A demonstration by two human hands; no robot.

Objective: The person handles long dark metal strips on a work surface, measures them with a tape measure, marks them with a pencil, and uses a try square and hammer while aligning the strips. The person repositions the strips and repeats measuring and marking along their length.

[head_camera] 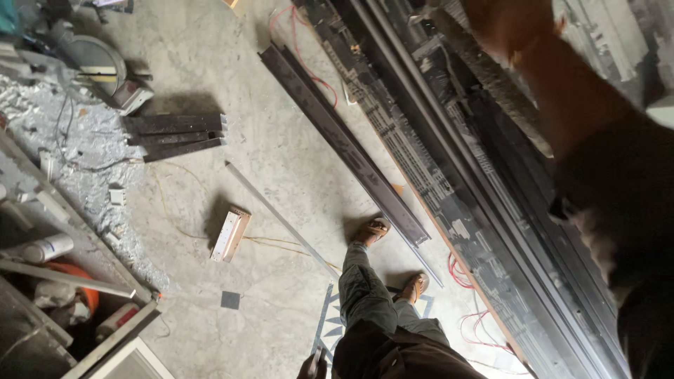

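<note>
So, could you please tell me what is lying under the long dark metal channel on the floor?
Under the long dark metal channel runs a red wire, over bare concrete floor. Whatever lies directly beneath its length is covered.

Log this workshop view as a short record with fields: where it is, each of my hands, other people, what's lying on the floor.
Setting: workshop with a concrete floor, seen tilted from above
Hand at top right: a blurred hand raised over the stack of long dark metal profiles; which hand it is and its grip cannot be told
Other hand: not in view
Other person: stands in sandals on the floor, small dark object in one hand
Floor items: loose dark profile, short dark offcuts, wooden block, red wire
</note>
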